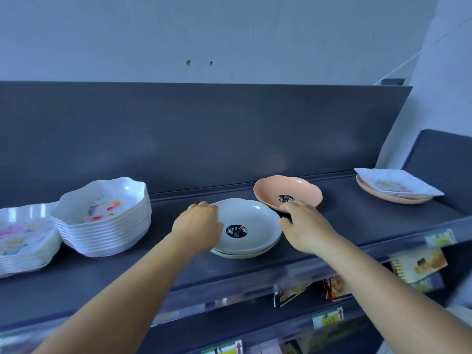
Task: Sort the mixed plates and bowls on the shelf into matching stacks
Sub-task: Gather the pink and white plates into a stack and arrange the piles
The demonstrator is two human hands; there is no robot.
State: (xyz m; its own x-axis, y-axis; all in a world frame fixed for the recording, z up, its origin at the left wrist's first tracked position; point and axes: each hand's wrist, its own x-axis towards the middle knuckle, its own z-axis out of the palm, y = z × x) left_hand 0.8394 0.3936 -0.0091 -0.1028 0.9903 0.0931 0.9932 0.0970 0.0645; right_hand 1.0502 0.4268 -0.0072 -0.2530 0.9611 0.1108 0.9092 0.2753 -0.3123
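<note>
Up on the shelf (357,226), the left hand (198,226) is curled over the left rim of the grey plate (251,226), which tops a short stack with a cream one peeking out underneath. Right hand (305,226) has its fingers hooked on the near edge of the peach dish (287,191), which sits tipped up right behind the grey stack, looks like it's touching or nearly so.

Out to the left, the flowery bowls (102,215) are already in a tall tidy stack, and next to them another floral stack (23,241) runs off the edge of view. So that end looks done to me.

Far right still looks mixed: a square plate (398,185) is sitting on a round peach plate (390,199). My guess is roughly halfway, with the peach pieces still needing to get together and that square one needing a proper home. Lower shelves have boxed goods (419,264), not part of this.
</note>
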